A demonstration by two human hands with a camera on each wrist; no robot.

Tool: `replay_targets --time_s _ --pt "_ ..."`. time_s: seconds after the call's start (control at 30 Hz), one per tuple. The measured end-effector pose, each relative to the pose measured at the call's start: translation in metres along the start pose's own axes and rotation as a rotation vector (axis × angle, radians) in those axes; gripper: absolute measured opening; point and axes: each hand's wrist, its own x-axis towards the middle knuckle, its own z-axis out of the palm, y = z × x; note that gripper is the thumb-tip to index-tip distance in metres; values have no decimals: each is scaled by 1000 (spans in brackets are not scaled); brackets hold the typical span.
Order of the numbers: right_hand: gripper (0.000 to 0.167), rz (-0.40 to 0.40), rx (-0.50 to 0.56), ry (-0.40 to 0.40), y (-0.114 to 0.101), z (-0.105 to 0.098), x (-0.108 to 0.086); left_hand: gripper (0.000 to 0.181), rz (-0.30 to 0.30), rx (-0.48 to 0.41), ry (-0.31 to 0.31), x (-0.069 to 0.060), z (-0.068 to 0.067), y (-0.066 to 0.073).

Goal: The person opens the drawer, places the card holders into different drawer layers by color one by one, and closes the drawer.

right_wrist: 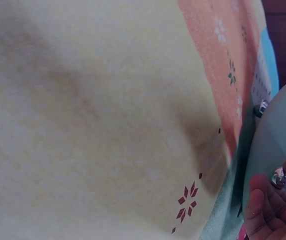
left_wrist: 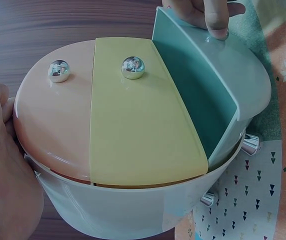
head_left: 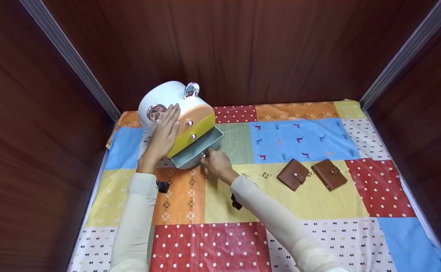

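A white rounded drawer box (head_left: pixel 171 90) stands at the back left of the table, tilted toward the viewer's right. Its front has a peach top drawer (left_wrist: pixel 58 117), a yellow middle drawer (left_wrist: pixel 138 120) and a green bottom drawer (left_wrist: pixel 248 75), each with a shiny round knob. The bottom drawer is pulled out, its green inside showing; the upper two are closed. My right hand (head_left: pixel 217 165) pinches the bottom drawer's knob (right_wrist: pixel 281 178) between thumb and fingers. With fingers straight, my left hand (head_left: pixel 165 132) rests against the box's side, close to a round silver-rimmed part (head_left: pixel 156 112).
Two brown leather wallets (head_left: pixel 293 174) with snap straps lie to the right, side by side. A patchwork-print cloth (head_left: pixel 228 245) covers the table. Dark wood panels (head_left: pixel 243 53) enclose the back and both sides. Short silver legs (left_wrist: pixel 250 144) stick out under the box.
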Motion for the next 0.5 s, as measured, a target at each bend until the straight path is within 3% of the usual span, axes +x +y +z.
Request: replay_targets --time_s 0.5 --pt "29 -42 50 23 9 -1 -13 53 7 12 14 -2 0 0"
